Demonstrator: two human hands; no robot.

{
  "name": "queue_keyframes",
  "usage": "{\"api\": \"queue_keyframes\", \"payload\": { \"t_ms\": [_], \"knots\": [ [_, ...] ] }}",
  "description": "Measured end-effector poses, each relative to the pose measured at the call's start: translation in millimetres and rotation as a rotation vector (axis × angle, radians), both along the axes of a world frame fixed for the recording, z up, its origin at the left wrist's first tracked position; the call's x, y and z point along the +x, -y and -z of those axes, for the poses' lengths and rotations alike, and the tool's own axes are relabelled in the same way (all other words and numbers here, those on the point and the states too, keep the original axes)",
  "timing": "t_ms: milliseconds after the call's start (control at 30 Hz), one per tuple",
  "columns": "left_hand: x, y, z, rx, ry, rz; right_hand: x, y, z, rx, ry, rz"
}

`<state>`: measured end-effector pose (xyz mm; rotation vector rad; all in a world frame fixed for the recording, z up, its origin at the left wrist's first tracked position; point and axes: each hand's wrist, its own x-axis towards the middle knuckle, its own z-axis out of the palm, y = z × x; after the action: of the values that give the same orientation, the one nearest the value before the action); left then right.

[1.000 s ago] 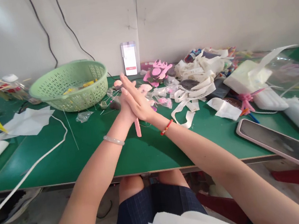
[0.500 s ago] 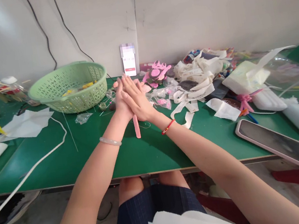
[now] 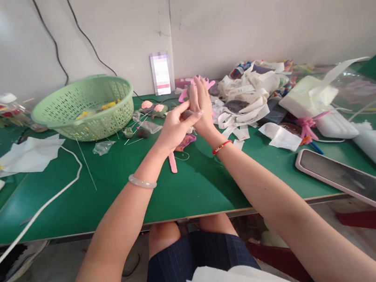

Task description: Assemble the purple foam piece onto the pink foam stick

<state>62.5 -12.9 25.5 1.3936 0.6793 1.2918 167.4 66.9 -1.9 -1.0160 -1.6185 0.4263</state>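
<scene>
- Left hand is shifting across right hand, loosening flat palm contact.
- Right fingers are extending; cannot tell whether either hand is grasping anything.
- Pink strip is lying below left hand.

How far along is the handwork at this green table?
Perhaps partway. Two pink-topped pieces by the green basket look shaped, so possibly done. In hand: the left hand and right hand are pressed together; anything between them is too hidden to identify. Possibly left: the pink strip, lying loose near the left wrist. The total count can't be told.
</scene>
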Motion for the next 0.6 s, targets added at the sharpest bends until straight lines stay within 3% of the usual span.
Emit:
{"api": "queue_keyframes", "payload": {
  "t_ms": [167,367,533,600],
  "knots": [
    [-15.6,-8.8,-8.8,-0.153,0.202,-0.149,1.7,-4.4,-1.6,-0.032,-0.179,-0.024],
    [-37.0,-17.6,-9.0,-0.324,0.380,-0.209,2.7,3.8,-16.6,-0.317,-0.432,-0.546],
    [-30.2,-16.8,-3.1,-0.392,0.336,-0.204,-14.6,32.7,-27.7,-0.637,-0.372,-0.876],
    [-24.0,-17.0,0.0,-0.419,0.293,-0.201,-20.1,39.3,-28.2,-0.744,-0.343,-0.933]
  ]
}}
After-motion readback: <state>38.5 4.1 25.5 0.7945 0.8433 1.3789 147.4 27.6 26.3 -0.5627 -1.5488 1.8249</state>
